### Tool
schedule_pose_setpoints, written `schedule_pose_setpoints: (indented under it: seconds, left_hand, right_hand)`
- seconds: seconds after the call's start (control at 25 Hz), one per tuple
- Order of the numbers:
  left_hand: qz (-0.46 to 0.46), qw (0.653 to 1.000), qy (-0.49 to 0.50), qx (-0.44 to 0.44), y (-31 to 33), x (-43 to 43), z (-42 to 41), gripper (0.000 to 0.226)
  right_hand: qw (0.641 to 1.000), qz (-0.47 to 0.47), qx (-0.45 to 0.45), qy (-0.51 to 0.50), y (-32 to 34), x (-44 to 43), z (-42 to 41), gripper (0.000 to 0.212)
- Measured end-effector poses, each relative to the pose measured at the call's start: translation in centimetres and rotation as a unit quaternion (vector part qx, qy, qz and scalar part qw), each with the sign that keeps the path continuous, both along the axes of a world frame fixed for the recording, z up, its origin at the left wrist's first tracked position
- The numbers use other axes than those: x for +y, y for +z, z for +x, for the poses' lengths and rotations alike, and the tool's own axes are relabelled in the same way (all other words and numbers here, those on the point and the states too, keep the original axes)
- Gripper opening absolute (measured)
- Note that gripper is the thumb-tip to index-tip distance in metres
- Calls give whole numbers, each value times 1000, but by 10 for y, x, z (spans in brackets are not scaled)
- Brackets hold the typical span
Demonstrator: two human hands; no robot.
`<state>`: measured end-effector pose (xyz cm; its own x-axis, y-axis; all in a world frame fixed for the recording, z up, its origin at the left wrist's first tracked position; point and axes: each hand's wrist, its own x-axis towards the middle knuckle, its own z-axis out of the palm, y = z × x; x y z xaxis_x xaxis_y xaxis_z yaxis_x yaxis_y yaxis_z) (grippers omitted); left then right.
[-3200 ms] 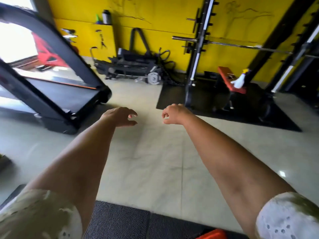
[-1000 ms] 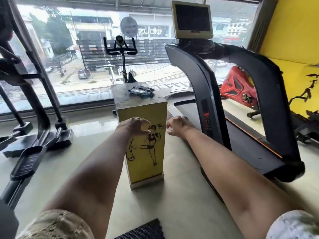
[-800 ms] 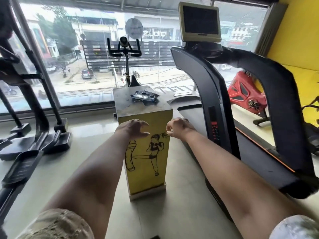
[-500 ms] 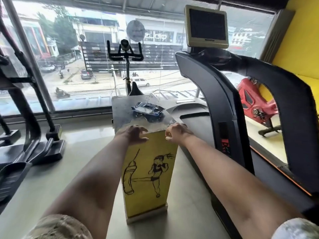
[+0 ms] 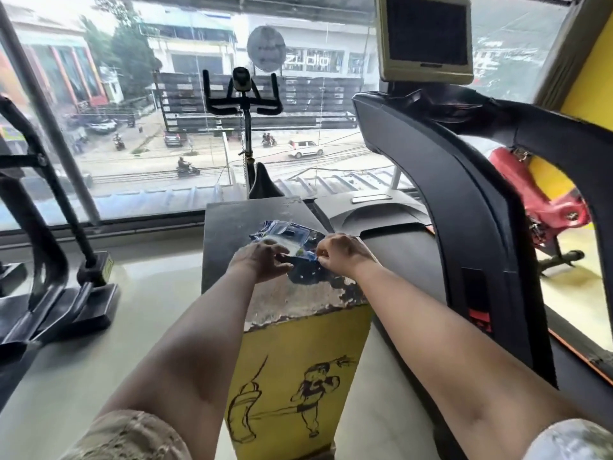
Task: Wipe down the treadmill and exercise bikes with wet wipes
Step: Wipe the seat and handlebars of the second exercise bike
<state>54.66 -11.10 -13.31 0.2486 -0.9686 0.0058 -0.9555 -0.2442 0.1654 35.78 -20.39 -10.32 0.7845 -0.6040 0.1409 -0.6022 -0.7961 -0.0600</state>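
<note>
Blue plastic wet-wipe packet (image 5: pixel 285 232) lay atop the yellow painted pedestal (image 5: pixel 298 343), pinched at its near edge by left hand (image 5: pixel 262 260) and right hand (image 5: pixel 341 257); wiping the black treadmill (image 5: pixel 464 210) beside the pedestal apparently remained.

Yellow pedestal (image 5: pixel 298 376) with kickboxer drawing, large window (image 5: pixel 139 134), elliptical (image 5: pixel 79 303) at left

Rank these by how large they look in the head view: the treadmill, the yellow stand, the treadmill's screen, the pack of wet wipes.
1. treadmill
2. yellow stand
3. screen
4. pack of wet wipes, partly hidden

The stand is nearest the camera, so it may look larger than it really is.
</note>
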Motion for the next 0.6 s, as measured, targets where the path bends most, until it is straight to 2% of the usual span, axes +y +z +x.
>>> schedule_pose_setpoints:
  seconds: [0.16, 0.32, 0.52, 0.6]
  left_hand:
    - [6, 999, 1, -44, -17, -61, 16, 54]
    - [22, 998, 28, -49, -29, -111, 44, 52]
    - [35, 997, 60, -31, -43, -134, 76, 74]
    - [56, 995, 86, 2, -51, -139, 84, 83]
  right_hand:
    - [999, 46, -4, 16, -18, -70, 41, 20]
    - [994, 85, 3, 64, -27, -134, 81, 22]
    - [984, 126, -2, 129, -33, -178, 117, 23]
    - [977, 144, 0, 154, -36, -183, 128, 22]
